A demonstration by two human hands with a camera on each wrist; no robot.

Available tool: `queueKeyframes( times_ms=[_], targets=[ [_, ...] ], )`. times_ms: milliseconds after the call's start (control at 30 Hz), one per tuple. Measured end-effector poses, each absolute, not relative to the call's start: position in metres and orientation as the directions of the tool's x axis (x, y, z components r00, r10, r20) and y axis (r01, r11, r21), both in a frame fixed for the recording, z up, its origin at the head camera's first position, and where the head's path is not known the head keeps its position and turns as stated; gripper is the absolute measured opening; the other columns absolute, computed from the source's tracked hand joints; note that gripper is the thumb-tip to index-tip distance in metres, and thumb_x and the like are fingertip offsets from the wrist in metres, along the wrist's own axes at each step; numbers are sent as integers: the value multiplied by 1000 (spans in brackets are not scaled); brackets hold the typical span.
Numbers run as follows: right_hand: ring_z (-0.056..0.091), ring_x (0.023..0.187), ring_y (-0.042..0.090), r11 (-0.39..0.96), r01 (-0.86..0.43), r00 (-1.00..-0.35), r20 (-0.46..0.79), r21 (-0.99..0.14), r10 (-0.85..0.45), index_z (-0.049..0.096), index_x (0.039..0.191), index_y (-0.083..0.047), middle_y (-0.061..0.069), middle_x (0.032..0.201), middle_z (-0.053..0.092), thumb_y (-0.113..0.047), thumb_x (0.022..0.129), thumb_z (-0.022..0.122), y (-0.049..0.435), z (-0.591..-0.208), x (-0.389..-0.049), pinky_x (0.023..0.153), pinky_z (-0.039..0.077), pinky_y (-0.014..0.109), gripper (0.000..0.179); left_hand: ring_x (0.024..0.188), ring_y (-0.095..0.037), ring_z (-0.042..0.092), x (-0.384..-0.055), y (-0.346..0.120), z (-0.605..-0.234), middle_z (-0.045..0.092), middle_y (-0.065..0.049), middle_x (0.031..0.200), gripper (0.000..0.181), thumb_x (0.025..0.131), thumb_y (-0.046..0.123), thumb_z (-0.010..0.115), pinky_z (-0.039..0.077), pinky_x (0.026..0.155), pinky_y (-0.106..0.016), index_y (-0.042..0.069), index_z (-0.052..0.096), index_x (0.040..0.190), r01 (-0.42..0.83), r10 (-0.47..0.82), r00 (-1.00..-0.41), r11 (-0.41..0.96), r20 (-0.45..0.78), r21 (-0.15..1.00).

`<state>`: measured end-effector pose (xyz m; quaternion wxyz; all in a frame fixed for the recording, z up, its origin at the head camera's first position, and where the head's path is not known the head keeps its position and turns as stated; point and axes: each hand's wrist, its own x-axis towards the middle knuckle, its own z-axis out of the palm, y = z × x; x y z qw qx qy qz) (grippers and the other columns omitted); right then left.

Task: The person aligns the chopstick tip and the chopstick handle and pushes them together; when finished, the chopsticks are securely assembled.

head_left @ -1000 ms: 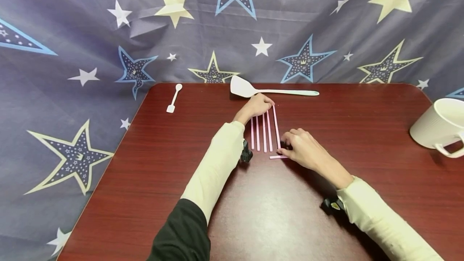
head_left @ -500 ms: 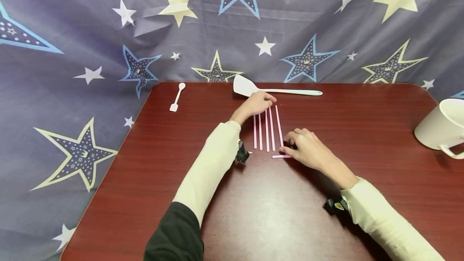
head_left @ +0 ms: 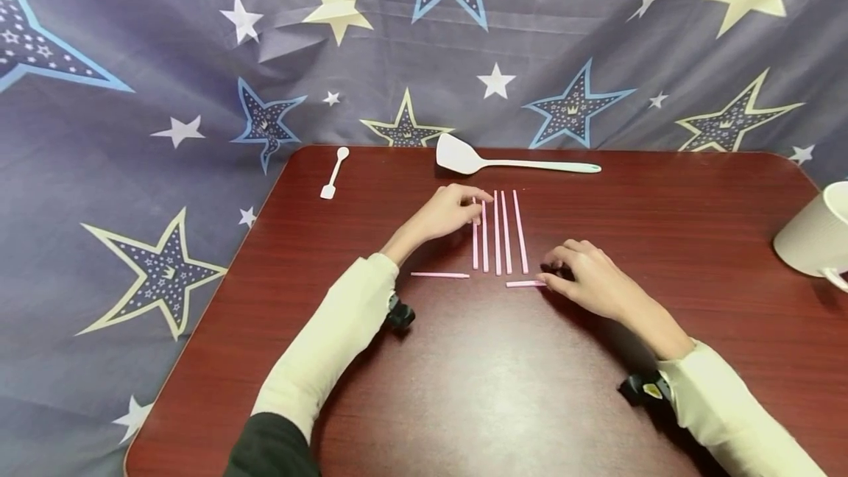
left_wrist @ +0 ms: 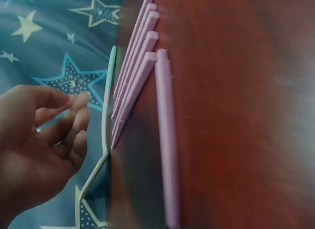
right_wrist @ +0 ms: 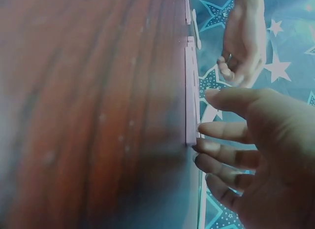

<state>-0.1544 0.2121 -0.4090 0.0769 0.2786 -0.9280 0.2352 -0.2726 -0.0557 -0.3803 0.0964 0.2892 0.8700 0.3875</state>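
Note:
Several slim pink sticks (head_left: pixel 498 234) lie side by side on the table, their near ends roughly level. Two more lie crosswise in front: one pink stick (head_left: pixel 440 275) at the left, another pink stick (head_left: pixel 525 284) at the right. My left hand (head_left: pixel 445 213) hovers over the far part of the leftmost sticks, fingers loosely bent, nothing between them in the left wrist view. Beside the right crosswise stick is my right hand (head_left: pixel 589 278), its thumb overlapping that stick's right end in the head view. In the right wrist view its fingers (right_wrist: pixel 224 150) are spread and relaxed.
A white spatula (head_left: pixel 457 154) with a pale green handle end lies near the table's far edge. Left of it is a small white spoon-like tool (head_left: pixel 334 174). A white mug (head_left: pixel 811 234) stands at the right. Star-patterned cloth (head_left: pixel 298 35) hangs behind the table (head_left: pixel 662 241).
My left hand has drawn back left and nearer from the far ends of the sticks, uncovering the left crosswise stick. My right hand has shifted slightly away from the rightmost upright-lying stick.

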Motion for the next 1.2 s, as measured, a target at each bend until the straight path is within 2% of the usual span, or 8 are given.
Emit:
queueKeyframes(
  times_ms=[167,233,533,800,900,1200],
  targets=[
    [62,89,28,719,-582,-813,297,-379,-501,73,98,-4,4,92,66,-20,88,82,217,-412,-150,79,48,49,21,102,-18,68,-249,-75,-383,75,-10,110,31,101,10,60,49,91,-33,4,71,129,449,572,-816,535,84,716],
    [61,90,28,711,-594,-804,302,-377,-511,74,98,-5,4,93,66,-19,88,82,217,-413,-148,79,48,50,19,107,-17,67,-241,-81,-385,74,-10,115,30,102,12,62,49,96,-34,4,71,129,451,568,-818,529,95,719],
    [58,85,24,664,-649,-761,342,-372,-551,75,95,-8,2,91,64,-13,85,83,217,-416,-147,73,45,45,14,102,-18,69,-209,-102,-390,74,-11,117,28,100,11,65,52,91,-32,3,72,126,467,563,-814,484,145,740],
    [57,83,21,654,-662,-748,362,-365,-556,74,93,-9,1,90,63,-10,83,84,217,-417,-148,71,44,43,14,108,-22,65,-191,-121,-396,72,-6,110,24,96,16,73,46,99,-39,5,75,117,535,579,-799,561,162,632],
    [57,82,21,654,-661,-749,361,-368,-555,74,93,-9,1,90,63,-10,83,84,218,-418,-148,71,44,43,14,107,-23,62,-186,-127,-397,71,-4,109,21,95,18,74,44,98,-42,7,76,113,549,586,-794,580,160,601],
    [56,83,19,653,-655,-756,359,-380,-548,74,92,-12,-2,90,63,-9,84,85,217,-419,-147,72,44,42,13,103,-22,57,-177,-148,-409,69,-2,108,22,94,22,78,44,93,-41,10,76,112,562,559,-804,609,200,559]
  ],
)
